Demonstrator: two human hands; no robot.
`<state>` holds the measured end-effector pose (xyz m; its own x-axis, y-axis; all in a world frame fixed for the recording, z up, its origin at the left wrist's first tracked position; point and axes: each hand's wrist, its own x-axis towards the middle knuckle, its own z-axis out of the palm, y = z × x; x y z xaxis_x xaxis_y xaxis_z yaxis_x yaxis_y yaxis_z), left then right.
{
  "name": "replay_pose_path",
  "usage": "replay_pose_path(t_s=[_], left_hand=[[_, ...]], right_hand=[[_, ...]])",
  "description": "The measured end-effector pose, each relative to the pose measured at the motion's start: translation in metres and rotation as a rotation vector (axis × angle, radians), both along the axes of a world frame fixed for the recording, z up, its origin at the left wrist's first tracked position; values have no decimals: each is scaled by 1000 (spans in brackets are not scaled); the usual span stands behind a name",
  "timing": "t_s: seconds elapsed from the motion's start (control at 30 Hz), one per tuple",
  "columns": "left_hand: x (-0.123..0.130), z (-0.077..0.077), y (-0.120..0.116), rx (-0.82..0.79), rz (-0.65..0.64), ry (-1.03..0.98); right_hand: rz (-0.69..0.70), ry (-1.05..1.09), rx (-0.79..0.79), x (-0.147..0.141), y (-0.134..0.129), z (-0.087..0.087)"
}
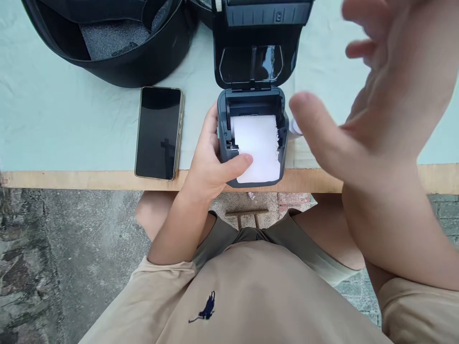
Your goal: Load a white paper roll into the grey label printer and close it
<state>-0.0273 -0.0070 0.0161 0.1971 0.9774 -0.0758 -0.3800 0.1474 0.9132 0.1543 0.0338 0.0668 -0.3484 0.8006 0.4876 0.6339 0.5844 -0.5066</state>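
Observation:
A dark grey portable thermal printer (222,162) sits at the table's front edge, its black lid (253,45) swung up and back. White roll paper (258,143) lies in its bay, with a ragged right side. My left hand (215,165) grips the printer's left side, the thumb pressing on the paper. Raised close to the camera on the right, my right hand (380,105) has its thumb and fingers apart and holds nothing. Part of a small white round object (296,127) shows between the printer and my right thumb; its kind is unclear.
Left of the printer a smartphone (158,134) lies face up with a dark screen. Behind it stands an unzipped black case (143,67) with grey lining. A pale green cloth (71,129) covers the table, whose wooden front edge (89,180) is bare.

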Motion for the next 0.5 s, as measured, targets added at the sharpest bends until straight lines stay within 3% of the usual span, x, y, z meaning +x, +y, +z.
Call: replay_pose_path(t_s=[0.1, 0.23, 0.4, 0.5], left_hand=[[0, -1, 0, -5, -1, 19], [1, -3, -2, -33, 48, 10], [0, -2, -4, -100, 74, -13], [1, -1, -3, -99, 66, -20]], right_hand=[[60, 38, -77, -6, 9, 4], [99, -53, 17, -10, 5, 6], [256, -77, 44, -3, -4, -4], [282, -53, 27, 1, -6, -8]])
